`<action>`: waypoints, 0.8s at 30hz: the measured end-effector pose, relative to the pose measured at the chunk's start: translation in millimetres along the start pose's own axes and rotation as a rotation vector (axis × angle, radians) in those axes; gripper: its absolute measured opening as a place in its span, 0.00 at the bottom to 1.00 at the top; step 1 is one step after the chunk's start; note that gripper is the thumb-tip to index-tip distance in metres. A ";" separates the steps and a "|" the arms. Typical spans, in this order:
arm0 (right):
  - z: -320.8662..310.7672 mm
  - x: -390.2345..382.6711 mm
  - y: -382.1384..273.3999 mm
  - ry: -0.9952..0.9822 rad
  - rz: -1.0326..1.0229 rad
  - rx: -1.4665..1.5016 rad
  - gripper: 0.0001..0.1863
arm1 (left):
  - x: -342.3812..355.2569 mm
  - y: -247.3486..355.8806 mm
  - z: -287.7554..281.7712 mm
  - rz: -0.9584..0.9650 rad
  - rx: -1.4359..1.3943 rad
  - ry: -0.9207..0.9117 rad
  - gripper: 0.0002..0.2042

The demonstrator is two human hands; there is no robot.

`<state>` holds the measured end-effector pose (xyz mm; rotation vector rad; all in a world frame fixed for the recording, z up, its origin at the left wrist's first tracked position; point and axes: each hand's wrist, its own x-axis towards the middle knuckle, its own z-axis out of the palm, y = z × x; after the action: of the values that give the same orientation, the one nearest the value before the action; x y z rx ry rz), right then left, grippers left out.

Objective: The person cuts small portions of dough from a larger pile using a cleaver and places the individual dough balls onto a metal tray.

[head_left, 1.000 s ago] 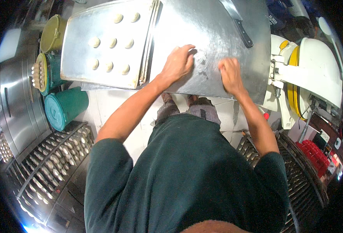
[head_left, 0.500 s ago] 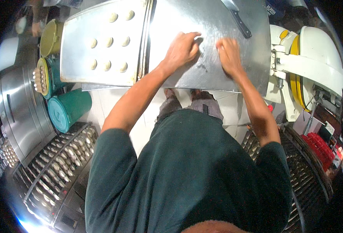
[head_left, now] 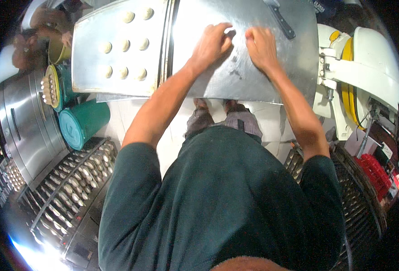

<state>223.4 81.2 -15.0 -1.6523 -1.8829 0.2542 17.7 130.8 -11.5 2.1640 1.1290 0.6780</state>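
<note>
My left hand (head_left: 212, 43) rests low over the metal tabletop (head_left: 294, 67), its fingers curled down and the thumb tucked near them. A short way to the right, my right hand (head_left: 261, 49) is cupped in the same manner, knuckles up. Whatever lies under either palm is hidden. To the left of my left hand is a flat metal baking tray (head_left: 86, 61), holding several pale round dough balls (head_left: 125, 45) set apart from each other. A knife with a black handle (head_left: 283, 23) lies beyond my right hand, near the far right of the table.
Left of the table are a green bin (head_left: 84, 124) on its side, a lidded bin carrying an egg tray (head_left: 49, 90), and another person's hand (head_left: 66, 39). A large white machine with a yellow band (head_left: 349, 81) stands at the right. Racks of trays (head_left: 80, 180) flank me.
My right hand has shifted slightly up and left, towards my left hand. The whole view has tilted a little. At the far left another person has come further into sight. The dough balls stay put.
</note>
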 end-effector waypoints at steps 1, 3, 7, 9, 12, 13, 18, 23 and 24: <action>-12.5 -14.9 0.4 -0.093 -0.012 0.135 0.07 | -13.8 -3.6 -0.5 -0.045 -0.060 -0.001 0.18; -40.2 -44.7 19.9 -0.191 -0.163 0.082 0.06 | -33.9 -15.0 -16.0 -0.073 -0.117 -0.083 0.18; -33.9 -18.8 31.2 -0.220 -0.163 -0.135 0.04 | -16.0 -25.6 -30.8 -0.048 0.055 -0.182 0.18; -15.1 13.6 28.0 -0.141 -0.175 -0.102 0.04 | 5.8 -19.6 -19.1 0.006 0.048 -0.076 0.17; 5.5 33.9 12.4 -0.079 -0.171 -0.078 0.04 | 20.7 -12.4 -3.9 0.082 0.047 0.023 0.16; 6.4 37.8 9.4 -0.061 -0.172 -0.076 0.05 | 19.4 -9.0 -0.4 0.083 0.051 0.040 0.16; -12.2 11.4 11.5 -0.182 -0.244 0.121 0.05 | -19.7 -14.5 2.4 -0.053 0.028 0.075 0.15; -25.4 13.5 45.0 -0.180 -0.315 -0.030 0.06 | -10.7 -36.2 -33.5 -0.084 0.155 -0.139 0.15; -13.6 28.6 42.1 -0.139 -0.309 -0.040 0.05 | -0.6 -36.6 -25.1 -0.010 0.151 -0.004 0.15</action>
<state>265.0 113.5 -17.1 -1.3733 -2.2279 0.2079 -19.2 153.8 -20.1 2.2826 1.2239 0.6009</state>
